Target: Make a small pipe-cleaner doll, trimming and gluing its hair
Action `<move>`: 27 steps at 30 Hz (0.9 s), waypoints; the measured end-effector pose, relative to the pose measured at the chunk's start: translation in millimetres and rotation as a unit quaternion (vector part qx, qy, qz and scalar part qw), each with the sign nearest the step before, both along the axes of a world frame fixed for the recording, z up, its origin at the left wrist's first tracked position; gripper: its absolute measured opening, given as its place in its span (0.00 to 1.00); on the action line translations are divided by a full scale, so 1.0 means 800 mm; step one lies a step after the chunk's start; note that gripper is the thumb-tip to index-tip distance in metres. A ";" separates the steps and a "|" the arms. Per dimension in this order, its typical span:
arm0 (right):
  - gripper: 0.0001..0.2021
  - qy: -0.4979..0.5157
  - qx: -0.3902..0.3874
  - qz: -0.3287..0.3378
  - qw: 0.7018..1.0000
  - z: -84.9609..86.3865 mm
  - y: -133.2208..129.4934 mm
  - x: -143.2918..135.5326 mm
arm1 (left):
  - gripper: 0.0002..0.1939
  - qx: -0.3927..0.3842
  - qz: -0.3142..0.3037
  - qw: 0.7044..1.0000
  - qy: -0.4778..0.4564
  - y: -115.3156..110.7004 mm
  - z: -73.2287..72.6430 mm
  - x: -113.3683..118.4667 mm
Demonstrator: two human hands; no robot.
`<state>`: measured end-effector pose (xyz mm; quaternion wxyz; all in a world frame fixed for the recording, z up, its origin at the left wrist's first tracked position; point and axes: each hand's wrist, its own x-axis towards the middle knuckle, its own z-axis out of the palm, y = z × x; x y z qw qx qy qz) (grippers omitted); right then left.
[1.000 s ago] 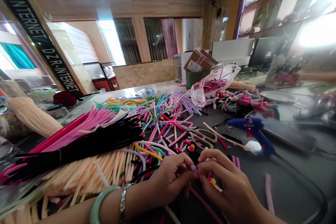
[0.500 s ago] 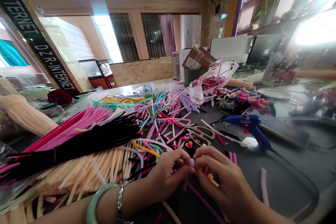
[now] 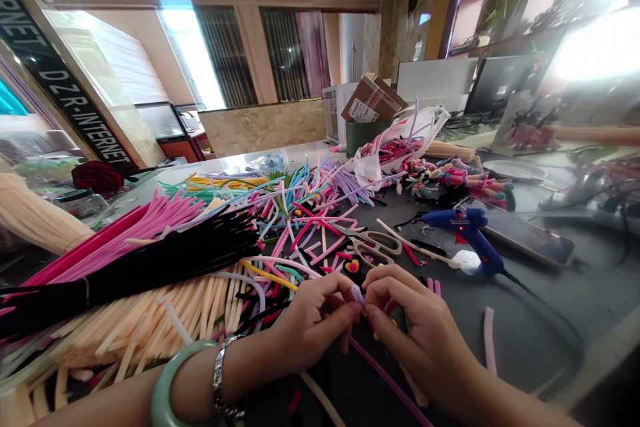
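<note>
Between the fingertips of both hands is a small lilac piece of pipe cleaner (image 3: 357,293), looking bent or rolled. My left hand (image 3: 323,313) pinches it from the left, thumb and forefinger together. From the other side my right hand (image 3: 410,320) closes thumb and fingers on it. Part of the piece is hidden by the fingers. Just beyond the hands lie beige-handled scissors (image 3: 377,247) and a small red, yellow and black piece (image 3: 353,267). A long pink pipe cleaner (image 3: 387,380) runs beneath the hands. Something yellow shows partly behind my right fingers.
A blue glue gun (image 3: 465,233) with a cord stands to the right, near a phone (image 3: 530,233). Black pipe cleaners (image 3: 165,263), pink ones (image 3: 145,233) and peach ones (image 3: 155,327) lie bundled at left. Finished-looking small dolls (image 3: 465,180) and a plastic bag (image 3: 370,167) are farther back.
The view has shifted slightly, so the table sits higher and further left. Both hands stay together, and more of the lilac piece shows, tilted between the fingertips.
</note>
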<state>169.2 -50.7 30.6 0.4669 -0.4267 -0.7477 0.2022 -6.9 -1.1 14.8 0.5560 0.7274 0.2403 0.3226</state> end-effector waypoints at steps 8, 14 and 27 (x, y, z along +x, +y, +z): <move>0.08 0.010 -0.007 -0.018 1.000 0.002 -0.002 0.000 | 0.10 -0.046 -0.010 0.999 -0.017 0.001 -0.001 -0.001; 0.05 0.006 -0.017 -0.014 1.000 0.000 0.000 0.000 | 0.10 -0.068 -0.022 0.997 -0.027 0.001 0.000 0.001; 0.05 -0.003 0.056 -0.013 0.998 -0.001 0.001 -0.004 | 0.12 -0.095 -0.044 0.993 -0.049 -0.001 0.004 0.002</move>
